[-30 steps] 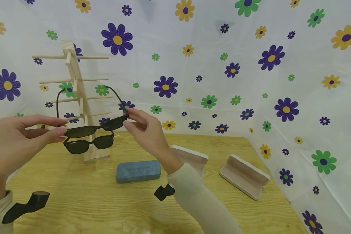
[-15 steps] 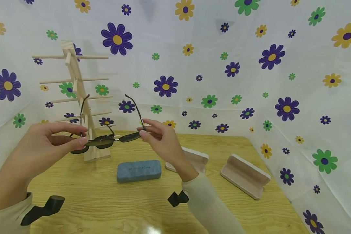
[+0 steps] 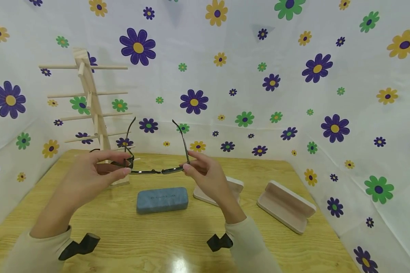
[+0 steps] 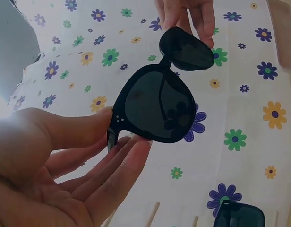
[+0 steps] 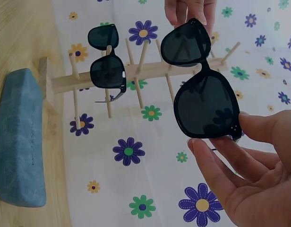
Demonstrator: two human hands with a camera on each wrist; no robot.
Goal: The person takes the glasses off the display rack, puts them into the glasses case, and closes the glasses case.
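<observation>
A pair of black sunglasses (image 3: 152, 172) is held up level above the table, its temples unfolded and pointing away from me. My left hand (image 3: 92, 180) pinches its left hinge corner between thumb and fingers. At the opposite hinge my right hand (image 3: 210, 174) pinches the frame the same way. Both dark lenses show in the left wrist view, with the near lens (image 4: 159, 106) beside my thumb. Behind them, a second pair of sunglasses (image 5: 107, 71) hangs on a low peg of the wooden display rack (image 3: 93, 98); my left hand partly hides it in the head view.
A closed blue glasses case (image 3: 162, 200) lies on the wooden table (image 3: 150, 242) in front of the rack. To its right stand two open pale cases, one (image 3: 237, 185) partly behind my right hand, the other (image 3: 287, 206) farther right. Flowered cloth (image 3: 212, 49) lines the back and sides.
Both hands have carried the sunglasses rightward and slightly down, away from in front of the rack. The frame has tipped, so its lenses now appear almost edge-on in the head view.
</observation>
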